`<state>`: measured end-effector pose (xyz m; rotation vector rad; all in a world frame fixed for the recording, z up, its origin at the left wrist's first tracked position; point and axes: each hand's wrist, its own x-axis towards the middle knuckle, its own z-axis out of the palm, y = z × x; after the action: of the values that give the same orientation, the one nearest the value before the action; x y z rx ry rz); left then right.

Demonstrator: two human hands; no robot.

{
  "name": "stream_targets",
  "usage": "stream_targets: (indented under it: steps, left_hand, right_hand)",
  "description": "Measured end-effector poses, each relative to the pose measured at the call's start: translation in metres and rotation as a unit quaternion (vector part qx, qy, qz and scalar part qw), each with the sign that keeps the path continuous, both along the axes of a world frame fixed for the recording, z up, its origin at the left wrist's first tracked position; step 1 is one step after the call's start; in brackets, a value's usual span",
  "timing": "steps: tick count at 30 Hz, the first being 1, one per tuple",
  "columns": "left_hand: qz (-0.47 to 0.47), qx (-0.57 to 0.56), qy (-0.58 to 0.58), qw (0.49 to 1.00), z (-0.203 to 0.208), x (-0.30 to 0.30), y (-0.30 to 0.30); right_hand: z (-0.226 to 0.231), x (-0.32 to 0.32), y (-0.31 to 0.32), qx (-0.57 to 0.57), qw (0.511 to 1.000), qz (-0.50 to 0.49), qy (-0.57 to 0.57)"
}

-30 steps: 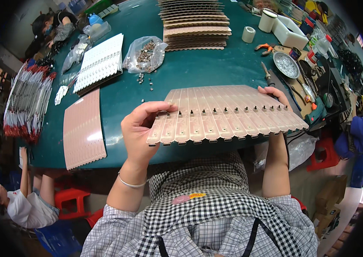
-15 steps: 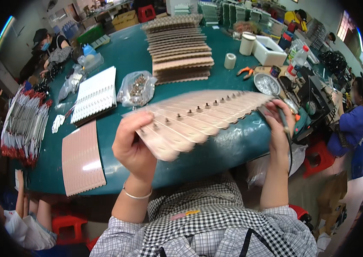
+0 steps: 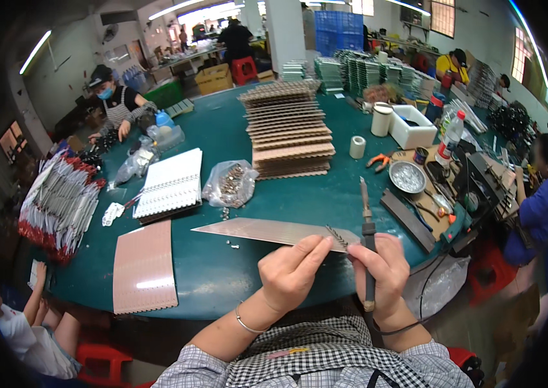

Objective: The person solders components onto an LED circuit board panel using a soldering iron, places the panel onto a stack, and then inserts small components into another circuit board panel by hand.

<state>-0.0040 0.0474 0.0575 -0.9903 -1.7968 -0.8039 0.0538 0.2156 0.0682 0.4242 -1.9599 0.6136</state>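
My left hand is closed, pinching the edge of a thin pinkish board panel of joined strips. The panel is tilted nearly edge-on, its far corner pointing left, and a row of small dark parts stands up near my fingers. A soldering iron with a cord sits in my closed right hand, tip pointing up and away from me. The right thumb and fingertips also meet the panel's right end. On the table beyond the panel lie a few small metal pieces.
A similar panel lies flat at left, near white panels. A bag of metal parts stands before a tall panel stack. To the right are a metal bowl, orange-handled pliers and a dark bar. Co-workers sit around.
The panel has turned from a broad face-up tilt to nearly edge-on. My left hand has moved right along it, close to my right hand. The iron now points upward, and the view has lifted.
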Motion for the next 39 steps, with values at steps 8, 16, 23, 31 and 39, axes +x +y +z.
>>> stream_targets:
  steps: [8, 16, 23, 31, 39]
  left_hand:
    - [-0.057, 0.129, -0.193, 0.971, -0.045, 0.032, -0.016]
    - [-0.078, 0.328, -0.551, 0.763, -0.054, 0.002, -0.056]
    - [-0.060, 0.196, -0.316, 0.926, -0.055, -0.010, -0.087]
    - [0.042, 0.146, -0.357, 0.922, -0.063, 0.012, -0.087]
    - [0.063, 0.104, -0.374, 0.920, -0.074, 0.006, -0.103]
  right_hand:
    - [-0.022, -0.013, 0.050, -0.235, 0.972, -0.023, 0.013]
    - [-0.056, -0.045, 0.065, -0.524, 0.803, 0.283, -0.010]
    - [-0.115, -0.060, 0.063, -0.472, 0.828, 0.207, -0.220]
    - [-0.116, -0.055, 0.057, -0.429, 0.840, 0.175, -0.281]
    - [-0.131, -0.055, 0.056, -0.429, 0.841, 0.148, -0.295]
